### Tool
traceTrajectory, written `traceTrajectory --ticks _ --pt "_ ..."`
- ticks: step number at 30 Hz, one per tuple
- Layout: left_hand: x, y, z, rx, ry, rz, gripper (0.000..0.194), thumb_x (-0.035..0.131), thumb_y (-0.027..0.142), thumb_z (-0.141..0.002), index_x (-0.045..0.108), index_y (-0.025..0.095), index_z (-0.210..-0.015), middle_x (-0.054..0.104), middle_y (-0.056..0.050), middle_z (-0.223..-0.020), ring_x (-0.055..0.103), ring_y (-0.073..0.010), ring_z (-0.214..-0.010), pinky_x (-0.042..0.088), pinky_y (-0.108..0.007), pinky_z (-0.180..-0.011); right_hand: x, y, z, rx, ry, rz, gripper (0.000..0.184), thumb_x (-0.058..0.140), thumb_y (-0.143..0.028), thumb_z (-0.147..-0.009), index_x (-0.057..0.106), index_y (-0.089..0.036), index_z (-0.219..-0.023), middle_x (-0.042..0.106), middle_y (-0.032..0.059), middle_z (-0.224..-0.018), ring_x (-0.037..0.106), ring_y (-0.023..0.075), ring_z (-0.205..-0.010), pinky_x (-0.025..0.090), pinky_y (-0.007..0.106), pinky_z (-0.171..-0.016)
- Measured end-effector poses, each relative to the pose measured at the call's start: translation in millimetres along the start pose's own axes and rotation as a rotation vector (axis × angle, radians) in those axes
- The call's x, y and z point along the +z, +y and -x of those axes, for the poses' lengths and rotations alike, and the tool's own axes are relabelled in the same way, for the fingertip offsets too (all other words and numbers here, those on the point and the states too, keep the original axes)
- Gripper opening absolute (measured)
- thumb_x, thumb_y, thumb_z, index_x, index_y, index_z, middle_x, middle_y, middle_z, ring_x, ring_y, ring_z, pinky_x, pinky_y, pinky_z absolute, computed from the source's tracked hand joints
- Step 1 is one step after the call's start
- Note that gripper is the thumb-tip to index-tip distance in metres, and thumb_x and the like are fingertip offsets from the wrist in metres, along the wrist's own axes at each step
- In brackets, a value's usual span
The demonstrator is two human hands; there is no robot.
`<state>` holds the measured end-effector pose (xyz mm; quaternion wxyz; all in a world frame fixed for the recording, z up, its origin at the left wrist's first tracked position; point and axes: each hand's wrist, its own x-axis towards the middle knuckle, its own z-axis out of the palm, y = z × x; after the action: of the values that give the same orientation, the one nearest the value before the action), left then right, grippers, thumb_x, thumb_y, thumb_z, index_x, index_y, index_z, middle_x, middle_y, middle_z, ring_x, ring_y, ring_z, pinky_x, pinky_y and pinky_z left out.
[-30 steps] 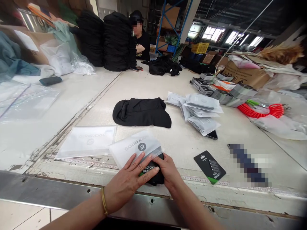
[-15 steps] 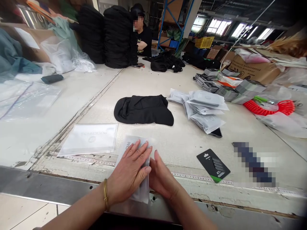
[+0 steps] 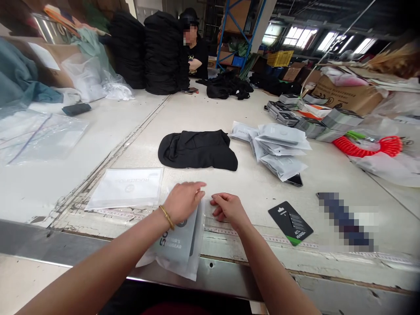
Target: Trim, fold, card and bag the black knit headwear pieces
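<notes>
A frosted plastic pouch (image 3: 179, 247) with a dark item and printed card inside lies at the table's near edge, its lower end hanging over the metal rim. My left hand (image 3: 183, 201) presses on the pouch's top end, fingers curled over its edge. My right hand (image 3: 228, 209) pinches the same top edge beside it, fingers bent. A black folded garment (image 3: 197, 150) lies farther out in the middle. An empty frosted pouch (image 3: 126, 188) rests flat to the left. A black card with a green corner (image 3: 290, 223) lies to the right.
A heap of filled pouches (image 3: 278, 151) sits right of the garment, with a red coiled cord (image 3: 367, 146) and cardboard boxes (image 3: 341, 96) beyond. Tall black fabric stacks (image 3: 160, 52) and another person (image 3: 195, 46) are at the far end. Clear bags (image 3: 39, 135) lie left.
The pouch, earlier half-filled with the black item sticking out, now holds it fully. Both hands have slid from the pouch's body up to its top edge.
</notes>
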<state>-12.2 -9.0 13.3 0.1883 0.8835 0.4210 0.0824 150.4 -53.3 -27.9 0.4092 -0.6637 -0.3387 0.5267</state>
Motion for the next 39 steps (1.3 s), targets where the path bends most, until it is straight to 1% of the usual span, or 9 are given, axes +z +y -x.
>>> traceTrajectory --ticks 5,8,17,21,24,26,28,34,39 --pt "4.2 -9.2 -29.5 -0.044 -0.049 -0.009 0.026 0.043 0.027 -0.085 0.067 0.017 -0.085 0.068 -0.009 -0.087 0.061 -0.0249 -0.085 0.045 -0.036 -0.077 14.3 -7.4 -15.0 -0.002 -0.072 0.031 0.026 0.058 -0.038 -0.074 0.056 -0.017 -0.059 0.063 0.0023 -0.063 0.052 0.0081 -0.034 0.031 0.018 -0.026" --pt "15.9 -13.3 -29.6 -0.05 -0.043 0.012 0.023 0.042 0.025 -0.085 0.063 0.017 -0.081 0.066 -0.008 -0.084 0.06 -0.0221 -0.081 0.045 -0.033 -0.073 18.6 -7.3 -12.3 0.009 -0.135 0.089 0.028 0.055 -0.033 -0.076 0.053 -0.017 -0.054 0.058 -0.0007 -0.05 0.046 0.0066 -0.03 0.026 0.017 -0.026" --pt "22.4 -27.8 -27.0 -0.133 0.116 0.084 0.022 0.039 0.02 -0.087 0.058 0.016 -0.078 0.063 -0.008 -0.079 0.058 -0.0208 -0.078 0.044 -0.032 -0.071 7.4 23.7 81.5 0.212 -0.603 0.181 0.023 0.057 -0.035 -0.074 0.055 -0.017 -0.059 0.062 0.0001 -0.058 0.049 0.0066 -0.034 0.027 0.015 -0.028" --pt "16.5 -10.6 -24.1 -0.094 0.279 0.163 0.023 0.036 0.023 -0.089 0.056 0.016 -0.081 0.061 -0.007 -0.082 0.056 -0.0196 -0.08 0.044 -0.033 -0.075 11.8 21.0 77.3 0.107 -0.384 0.048 0.021 0.059 -0.038 -0.07 0.052 -0.019 -0.063 0.05 -0.0051 -0.054 0.048 0.0085 -0.042 0.035 0.018 -0.035" --pt "7.6 -3.4 -17.6 -0.105 0.623 0.347 0.024 0.038 0.032 -0.09 0.057 0.018 -0.085 0.061 -0.004 -0.085 0.057 -0.0174 -0.082 0.045 -0.03 -0.078 10.6 12.7 63.0 -0.104 -0.19 0.031 0.022 0.057 -0.037 -0.073 0.053 -0.019 -0.062 0.042 -0.0062 -0.052 0.04 0.0078 -0.047 0.035 0.019 -0.043" --pt "1.5 -9.8 -11.6 -0.163 0.812 0.448 0.025 0.041 0.037 -0.089 0.058 0.018 -0.091 0.062 -0.003 -0.089 0.058 -0.017 -0.083 0.046 -0.03 -0.078 0.0 5.2 54.0 -0.249 -0.059 0.055 0.023 0.057 -0.035 -0.074 0.055 -0.018 -0.059 0.04 -0.006 -0.05 0.037 0.0078 -0.048 0.032 0.02 -0.044" --pt "-2.7 -26.0 -3.9 -0.22 0.86 0.436 0.029 0.041 0.039 -0.089 0.057 0.019 -0.101 0.062 -0.004 -0.097 0.059 -0.0181 -0.087 0.047 -0.031 -0.081 -20.4 -5.1 43.4 -0.35 0.083 0.046 0.023 0.061 -0.035 -0.073 0.058 -0.017 -0.06 0.044 -0.005 -0.052 0.038 0.0085 -0.051 0.033 0.021 -0.047" --pt "7.0 -103.5 29.7 -0.258 0.642 -0.104 0.045 0.042 0.044 -0.087 0.045 0.022 -0.126 0.045 -0.011 -0.134 0.042 -0.0317 -0.123 0.035 -0.05 -0.099 -95.7 -33.9 -5.2 -0.384 0.479 -0.169 0.037 0.054 -0.049 -0.076 0.057 -0.02 -0.098 0.059 0.001 -0.088 0.059 0.013 -0.066 0.052 0.026 -0.058" --pt "24.8 -144.4 54.3 -0.458 0.288 -0.327 0.064 0.035 0.058 -0.085 0.038 0.016 -0.133 0.035 -0.022 -0.14 0.03 -0.0422 -0.129 0.03 -0.061 -0.096 -92.9 -13.1 -23.1 -0.254 0.43 -0.127 0.044 0.064 -0.042 -0.068 0.057 -0.018 -0.105 0.06 0.0086 -0.109 0.067 0.018 -0.072 0.057 0.031 -0.057"
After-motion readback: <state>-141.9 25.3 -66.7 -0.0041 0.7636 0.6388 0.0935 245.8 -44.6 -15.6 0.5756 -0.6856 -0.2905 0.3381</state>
